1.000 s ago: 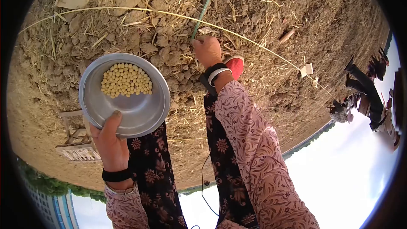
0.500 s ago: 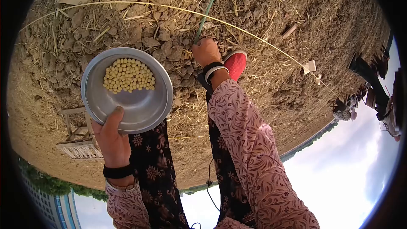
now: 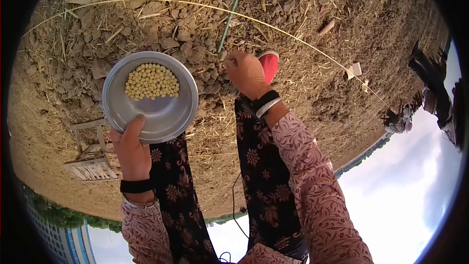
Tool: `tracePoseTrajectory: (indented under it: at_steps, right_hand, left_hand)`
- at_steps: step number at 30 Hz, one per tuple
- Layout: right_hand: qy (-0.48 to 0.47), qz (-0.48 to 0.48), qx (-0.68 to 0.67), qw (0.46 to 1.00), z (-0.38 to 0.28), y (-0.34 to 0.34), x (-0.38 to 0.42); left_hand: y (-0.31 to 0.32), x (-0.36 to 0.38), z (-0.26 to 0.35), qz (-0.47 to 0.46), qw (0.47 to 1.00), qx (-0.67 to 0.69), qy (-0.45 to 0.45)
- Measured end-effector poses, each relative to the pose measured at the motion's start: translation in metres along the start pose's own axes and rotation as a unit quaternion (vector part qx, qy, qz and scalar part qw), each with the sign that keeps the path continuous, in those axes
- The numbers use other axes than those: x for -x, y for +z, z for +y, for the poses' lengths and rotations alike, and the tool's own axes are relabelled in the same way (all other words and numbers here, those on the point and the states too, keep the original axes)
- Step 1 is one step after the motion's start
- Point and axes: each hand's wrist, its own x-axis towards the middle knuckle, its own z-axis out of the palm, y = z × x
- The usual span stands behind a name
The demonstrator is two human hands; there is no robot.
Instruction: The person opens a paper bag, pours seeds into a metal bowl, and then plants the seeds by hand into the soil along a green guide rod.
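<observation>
My left hand [image 3: 131, 152] grips the steel bowl [image 3: 150, 97] in the left middle of the frame, thumb pressed over the near rim and the other fingers hidden underneath, so the bowl stays about level and nothing rolls out. The pale yellow seeds [image 3: 152, 81], soybeans by the look of them, sit heaped against the far side of the bowl, which suggests it tips slightly away from me.

My right hand [image 3: 245, 71], at centre frame, is bunched with the fingertips drawn together and pointing down at the clods of dry soil [image 3: 190, 49]. Whether a seed is pinched between them I cannot tell; the fingers hide it. The hand sits just beside the thin green cord [image 3: 232, 9] that runs to the top edge, and a long straw stalk [image 3: 303, 44] arcs across the ground behind it. My red shoe [image 3: 268, 64] shows right behind the hand, planted on the straw-strewn soil. A wooden frame [image 3: 88, 154] lies at lower left.
</observation>
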Motion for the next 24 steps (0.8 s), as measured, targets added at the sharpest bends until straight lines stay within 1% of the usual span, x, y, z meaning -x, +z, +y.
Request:
tracePoseTrajectory:
  at_steps: [2,4,6,7,9,10,12,13,14,17,20,22,23,24]
  right_hand:
    - [-0.069,0.062,-0.115,0.989,-0.042,-0.035,0.045]
    - [-0.212,0.133,-0.150,0.957,-0.076,-0.047,0.080]
    - [-0.320,0.105,-0.064,0.939,-0.100,-0.052,0.098]
    - [-0.320,0.108,-0.063,0.939,-0.108,-0.046,0.100]
    - [-0.348,0.086,0.117,0.926,-0.123,-0.030,0.100]
    - [-0.348,0.087,0.118,0.926,-0.125,-0.022,0.097]
    - [-0.341,0.102,0.227,0.907,-0.123,-0.007,0.092]
    - [-0.352,0.095,0.242,0.899,-0.121,-0.003,0.093]
    - [-0.354,0.092,0.242,0.899,-0.119,0.001,0.093]
    - [-0.346,0.065,0.242,0.904,-0.113,0.009,0.100]
    - [-0.354,0.047,0.247,0.901,-0.111,0.008,0.104]
    - [-0.364,0.050,0.181,0.912,-0.113,0.001,0.107]
    - [-0.364,0.050,0.181,0.912,-0.113,-0.003,0.109]
    - [-0.348,0.036,0.143,0.926,-0.113,-0.009,0.112]
  left_hand:
    - [0.001,0.001,-0.005,-0.015,1.000,0.004,-0.002]
    - [-0.001,0.003,-0.015,-0.032,0.999,-0.017,-0.007]
    - [-0.007,0.002,-0.028,-0.038,0.999,-0.027,-0.020]
    - [-0.008,0.002,-0.031,-0.042,0.998,-0.038,-0.033]
    - [-0.004,0.007,-0.029,-0.048,0.996,-0.061,-0.044]
    - [-0.001,0.009,-0.029,-0.051,0.993,-0.085,-0.057]
    - [-0.001,0.010,-0.031,-0.047,0.993,-0.094,-0.049]
    - [-0.003,0.010,-0.033,-0.059,0.993,-0.088,-0.046]
    - [-0.005,0.009,-0.034,-0.071,0.993,-0.082,-0.043]
    - [0.001,0.013,-0.030,-0.059,0.991,-0.106,-0.046]
    - [0.001,0.015,-0.031,-0.072,0.993,-0.088,-0.042]
    - [0.000,0.014,-0.030,-0.072,0.993,-0.093,-0.032]
    - [0.000,0.014,-0.030,-0.074,0.992,-0.099,-0.022]
    - [-0.001,0.013,-0.030,-0.074,0.992,-0.099,-0.023]
